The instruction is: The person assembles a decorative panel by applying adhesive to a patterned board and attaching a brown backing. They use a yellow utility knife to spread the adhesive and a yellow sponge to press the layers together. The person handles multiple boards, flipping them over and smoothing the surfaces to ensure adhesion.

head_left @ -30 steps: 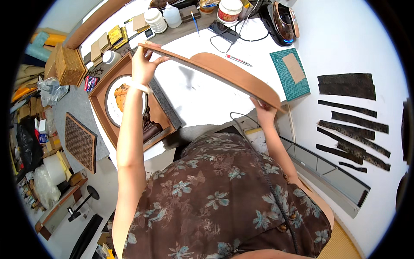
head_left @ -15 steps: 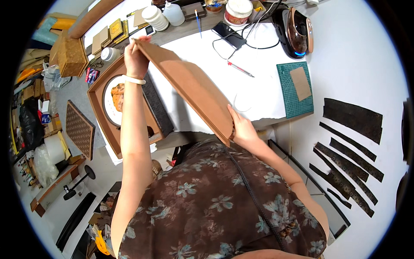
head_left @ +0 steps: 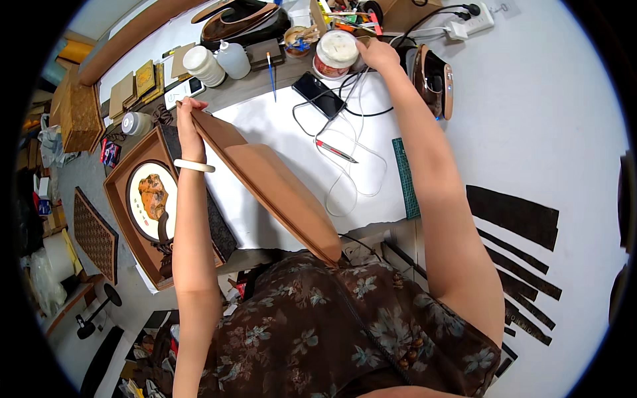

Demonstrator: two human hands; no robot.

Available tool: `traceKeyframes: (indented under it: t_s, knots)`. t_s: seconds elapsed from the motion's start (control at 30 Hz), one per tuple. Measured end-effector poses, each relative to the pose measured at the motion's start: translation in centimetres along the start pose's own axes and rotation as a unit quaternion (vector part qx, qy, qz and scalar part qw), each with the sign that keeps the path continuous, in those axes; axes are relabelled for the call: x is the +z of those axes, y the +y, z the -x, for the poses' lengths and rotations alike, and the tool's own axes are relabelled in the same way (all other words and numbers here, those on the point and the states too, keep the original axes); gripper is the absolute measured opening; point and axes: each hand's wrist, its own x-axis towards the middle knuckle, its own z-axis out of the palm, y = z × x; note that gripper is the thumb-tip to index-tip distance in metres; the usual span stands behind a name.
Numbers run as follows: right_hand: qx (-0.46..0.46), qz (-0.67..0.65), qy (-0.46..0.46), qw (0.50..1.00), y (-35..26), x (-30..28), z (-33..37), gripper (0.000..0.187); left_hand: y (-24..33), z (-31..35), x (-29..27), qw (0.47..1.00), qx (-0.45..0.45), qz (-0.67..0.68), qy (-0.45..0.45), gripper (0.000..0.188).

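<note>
A wide brown leather-covered panel (head_left: 279, 179) stands tilted on edge over the worktable, its near end against my clothing. My left hand (head_left: 191, 132), a pale bangle on its wrist, is closed on the panel's far end. Stretched across the table, my right hand (head_left: 380, 56) is beside a white lidded tub (head_left: 336, 50), its fingers curled and partly hidden, so what they grip cannot be made out. Left of my left forearm lies an open brown box (head_left: 118, 192) holding a round framed picture (head_left: 138, 215) with an orange-brown stone-like piece.
White paper (head_left: 265, 126) covers the table, with a phone (head_left: 318, 95), a red craft knife (head_left: 336, 151) and loose cables. A green cutting mat (head_left: 406, 179) lies at the right edge, an iron (head_left: 434, 83) at the back right. White bottles (head_left: 204, 66) and a blue brush (head_left: 273, 79) stand or lie farther back.
My right hand has let go of the panel's near end and reached forward to the tub. My left hand still holds the panel. The whole view has shifted.
</note>
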Motion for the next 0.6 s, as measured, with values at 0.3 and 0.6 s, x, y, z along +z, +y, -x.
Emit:
traceKeyframes:
  t_s: [0.3,0.6]
  knots:
    - [-0.085,0.031,0.098,0.991,4.5,-1.9,-3.1,0.030,-0.1,0.6,0.1,1.000,0.002,-0.012,0.002,0.034]
    - [-0.011,-0.628,0.037,0.777,7.5,-14.2,16.6,0.035,-1.7,0.3,-0.8,1.000,0.028,0.000,0.011,0.037]
